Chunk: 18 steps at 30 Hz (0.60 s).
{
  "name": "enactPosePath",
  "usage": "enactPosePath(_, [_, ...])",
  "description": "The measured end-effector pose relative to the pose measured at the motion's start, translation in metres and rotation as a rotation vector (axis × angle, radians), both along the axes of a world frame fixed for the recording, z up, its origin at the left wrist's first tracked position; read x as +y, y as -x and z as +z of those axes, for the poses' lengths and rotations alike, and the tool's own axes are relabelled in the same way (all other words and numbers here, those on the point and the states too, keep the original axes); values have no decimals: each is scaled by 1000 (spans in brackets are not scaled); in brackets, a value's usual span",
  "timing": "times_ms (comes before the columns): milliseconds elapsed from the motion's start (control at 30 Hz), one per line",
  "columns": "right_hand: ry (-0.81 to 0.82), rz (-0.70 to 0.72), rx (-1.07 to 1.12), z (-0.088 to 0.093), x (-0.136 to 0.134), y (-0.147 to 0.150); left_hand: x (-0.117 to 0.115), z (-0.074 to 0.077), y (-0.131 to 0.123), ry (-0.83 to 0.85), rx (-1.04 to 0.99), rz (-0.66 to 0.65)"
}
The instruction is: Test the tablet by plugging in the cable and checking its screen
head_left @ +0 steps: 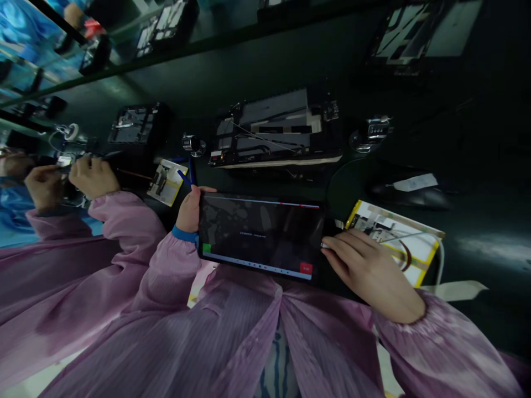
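Observation:
A tablet (261, 235) with a lit dark screen is tilted up in front of my body. It shows a green square at the lower left and a red one at the lower right. My left hand (189, 210) grips the tablet's left edge, a blue band at its wrist. At the opposite edge, the closed fingers of my right hand (365, 262) pinch a small plug (324, 245) with a silvery tip, right against the tablet's side. Whether the tip is inserted, I cannot tell. Under my right hand lies a white battery-like pack (418, 265) with yellow edges.
Behind the tablet stands an opened device stack (274, 124) with exposed inner parts. A dark mouse (409, 190) with a pale label lies to the right. Blue tweezers-like tools (188, 171) rest near another pack (168, 182). A co-worker's hands (93, 177) work at the left.

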State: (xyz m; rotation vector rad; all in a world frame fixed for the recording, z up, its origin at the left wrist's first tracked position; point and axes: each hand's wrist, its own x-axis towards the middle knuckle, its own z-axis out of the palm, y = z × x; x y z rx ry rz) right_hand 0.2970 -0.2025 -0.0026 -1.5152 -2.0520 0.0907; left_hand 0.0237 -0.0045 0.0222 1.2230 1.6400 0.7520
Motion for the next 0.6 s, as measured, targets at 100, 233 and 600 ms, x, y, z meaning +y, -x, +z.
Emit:
enactPosePath(100, [5, -1, -21, -1, 0, 0, 3, -5, 6, -14, -20, -22])
enactPosePath(233, [7, 2, -34, -2, -1, -1, 4, -9, 10, -53, -18, -58])
enactPosePath(600, [9, 3, -4, -3, 1, 0, 4, -8, 6, -14, -6, -6])
